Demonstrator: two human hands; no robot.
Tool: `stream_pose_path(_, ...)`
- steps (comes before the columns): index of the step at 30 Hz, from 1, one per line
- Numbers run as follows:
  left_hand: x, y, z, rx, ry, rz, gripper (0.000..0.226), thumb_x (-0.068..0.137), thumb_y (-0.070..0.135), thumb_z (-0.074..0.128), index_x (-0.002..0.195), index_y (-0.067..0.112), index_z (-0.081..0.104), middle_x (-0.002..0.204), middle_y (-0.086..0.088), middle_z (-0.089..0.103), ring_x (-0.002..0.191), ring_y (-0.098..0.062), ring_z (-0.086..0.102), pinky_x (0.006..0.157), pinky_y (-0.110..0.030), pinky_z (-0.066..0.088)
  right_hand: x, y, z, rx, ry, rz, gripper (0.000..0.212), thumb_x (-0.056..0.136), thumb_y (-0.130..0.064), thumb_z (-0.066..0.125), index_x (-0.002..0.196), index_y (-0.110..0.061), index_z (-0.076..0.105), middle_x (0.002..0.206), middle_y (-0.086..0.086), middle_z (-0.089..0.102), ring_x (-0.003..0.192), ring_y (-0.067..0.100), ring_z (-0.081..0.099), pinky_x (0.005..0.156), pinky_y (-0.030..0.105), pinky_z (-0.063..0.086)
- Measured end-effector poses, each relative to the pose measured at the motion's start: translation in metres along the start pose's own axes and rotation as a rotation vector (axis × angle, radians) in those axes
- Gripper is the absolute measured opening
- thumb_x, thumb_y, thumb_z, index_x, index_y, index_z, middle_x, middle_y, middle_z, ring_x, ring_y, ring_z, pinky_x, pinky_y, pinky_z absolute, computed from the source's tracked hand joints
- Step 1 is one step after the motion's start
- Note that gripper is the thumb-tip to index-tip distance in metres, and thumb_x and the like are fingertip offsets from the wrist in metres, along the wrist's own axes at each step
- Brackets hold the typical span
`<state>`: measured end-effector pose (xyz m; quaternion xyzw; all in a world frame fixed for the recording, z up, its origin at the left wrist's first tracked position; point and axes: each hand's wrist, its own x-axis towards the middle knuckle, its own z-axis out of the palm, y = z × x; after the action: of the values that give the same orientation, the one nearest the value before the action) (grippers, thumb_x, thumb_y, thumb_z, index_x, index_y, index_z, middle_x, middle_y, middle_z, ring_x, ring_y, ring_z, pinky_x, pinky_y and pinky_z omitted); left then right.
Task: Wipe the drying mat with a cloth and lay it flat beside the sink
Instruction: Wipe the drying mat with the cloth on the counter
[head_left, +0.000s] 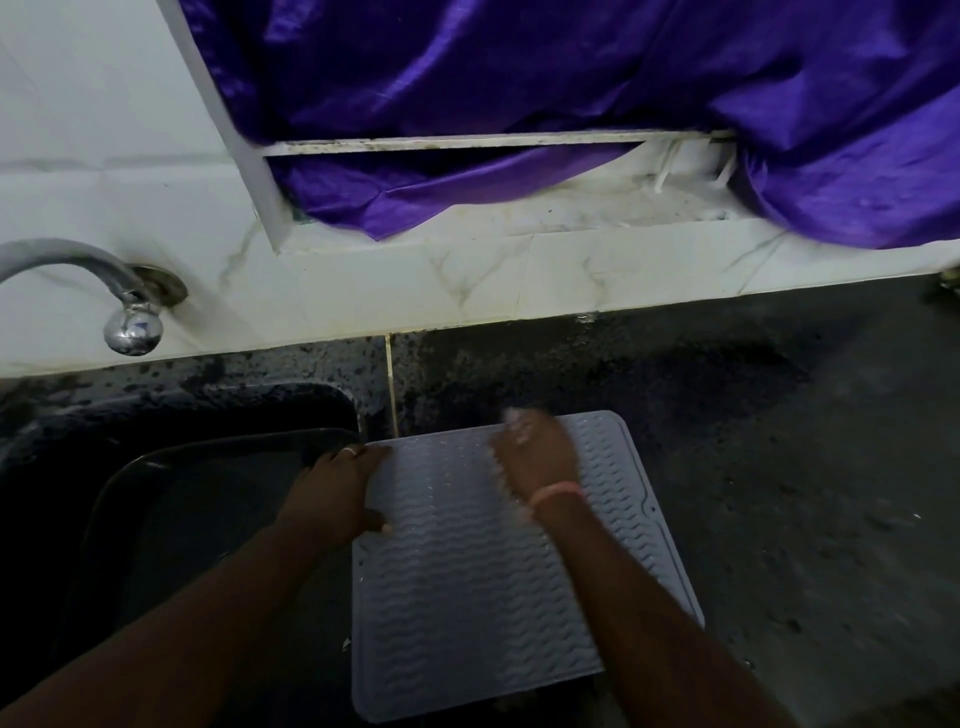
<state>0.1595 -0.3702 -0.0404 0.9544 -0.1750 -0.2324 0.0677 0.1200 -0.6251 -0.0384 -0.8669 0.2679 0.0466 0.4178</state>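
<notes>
On the dark speckled stone worktop (727, 467), along its left edge just beside the black sink (171, 499), lies the grey rectangular silicone drying mat (467, 597) with wavy ridges. It lies flat, its near edge at the worktop's front edge. The left hand (332, 493) rests at the mat's far-left corner, fingers reaching along the far edge and thumb pressed on the left edge; whether it pinches the mat or only presses it cannot be told. The right hand (535, 457) lies on the far half of the mat, motion-blurred, a pink band at the wrist; how far its fingers are curled, and whether it holds a cloth, cannot be told. A chrome tap (104, 291) projects from the white marble-patterned tiled wall (415, 291) over the sink. Above the tiles, purple glossy fabric (571, 104) drapes over a white window frame (467, 143).
</notes>
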Motion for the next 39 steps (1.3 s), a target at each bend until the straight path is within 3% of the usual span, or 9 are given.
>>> stream_pose_path(4,0.001,-0.01,0.002,0.115,0.063,-0.039,0.096,0.075,0.052,0.076,0.154,0.037,0.024,0.154,-0.002,0.034,0.134,-0.031,0.036,0.103,-0.046,0.044,0.049,0.057,-0.059,-0.111,0.32,0.278,0.036,0.084,-0.029,0.058,0.112,-0.009,0.068,0.113,0.02,0.063,0.099,0.04,0.064,0.092,0.043,0.054)
stream_pose_path(9,0.003,-0.012,0.01,0.057,0.071,-0.054,0.091,0.073,0.047,0.078,0.152,0.039,0.031,0.153,0.0,0.035,0.132,-0.03,0.035,0.104,-0.046,0.042,0.054,0.046,-0.045,-0.145,0.292,0.378,0.044,0.091,-0.029,0.058,0.125,-0.001,0.058,0.129,0.022,0.054,0.118,0.041,0.054,0.098,0.042,0.045)
stream_pose_path(19,0.001,-0.021,0.017,-0.032,0.15,-0.079,0.085,0.071,0.043,0.078,0.145,0.051,0.037,0.14,-0.002,0.045,0.123,-0.033,0.045,0.095,-0.045,0.048,-0.038,-0.075,0.104,-0.235,-0.065,-0.032,0.04,0.091,-0.04,0.055,0.114,-0.008,0.062,0.118,0.015,0.058,0.11,0.031,0.058,0.094,0.037,0.049)
stream_pose_path(22,0.001,-0.024,0.016,-0.084,0.156,-0.079,0.085,0.07,0.047,0.076,0.143,0.054,0.035,0.136,0.0,0.047,0.118,-0.032,0.047,0.093,-0.044,0.05,-0.036,-0.083,0.096,-0.125,-0.267,-0.111,0.036,0.085,-0.041,0.059,0.096,-0.009,0.073,0.099,0.014,0.07,0.094,0.028,0.068,0.077,0.028,0.051)
stream_pose_path(24,0.002,-0.024,0.014,-0.085,0.119,-0.093,0.089,0.067,0.048,0.078,0.144,0.053,0.033,0.136,0.0,0.046,0.12,-0.031,0.046,0.094,-0.044,0.049,-0.026,-0.073,0.069,-0.028,-0.307,-0.116,0.028,0.085,-0.033,0.061,0.079,-0.008,0.073,0.075,0.008,0.072,0.07,0.013,0.069,0.062,0.023,0.048)
stream_pose_path(27,0.003,-0.025,0.017,-0.099,0.084,-0.096,0.094,0.065,0.047,0.08,0.147,0.046,0.032,0.143,-0.001,0.04,0.126,-0.031,0.041,0.098,-0.047,0.047,0.005,-0.035,0.016,0.095,-0.075,0.031,0.021,0.085,-0.022,0.062,0.071,-0.008,0.07,0.062,0.005,0.07,0.054,0.015,0.069,0.05,0.032,0.056)
stream_pose_path(31,0.004,-0.026,0.023,-0.148,0.064,-0.123,0.099,0.067,0.046,0.082,0.149,0.048,0.027,0.146,-0.007,0.04,0.128,-0.034,0.042,0.101,-0.048,0.045,0.048,0.042,-0.049,-0.142,0.341,0.311,0.036,0.086,-0.029,0.06,0.111,-0.004,0.067,0.112,0.02,0.066,0.1,0.037,0.066,0.084,0.037,0.054)
stream_pose_path(34,0.007,-0.026,0.025,-0.145,0.058,-0.121,0.1,0.066,0.046,0.082,0.15,0.048,0.027,0.147,-0.008,0.04,0.129,-0.035,0.041,0.1,-0.047,0.046,0.057,0.068,-0.052,-0.24,0.337,0.435,0.045,0.089,-0.033,0.054,0.119,-0.002,0.063,0.124,0.024,0.061,0.113,0.04,0.059,0.096,0.041,0.049)
stream_pose_path(39,0.009,-0.027,0.027,-0.174,0.072,-0.123,0.099,0.066,0.04,0.083,0.149,0.047,0.03,0.144,-0.006,0.043,0.128,-0.033,0.044,0.098,-0.047,0.047,0.024,0.012,0.014,-0.241,0.277,0.265,0.037,0.093,-0.033,0.051,0.118,-0.007,0.06,0.12,0.016,0.058,0.106,0.036,0.06,0.09,0.04,0.05)
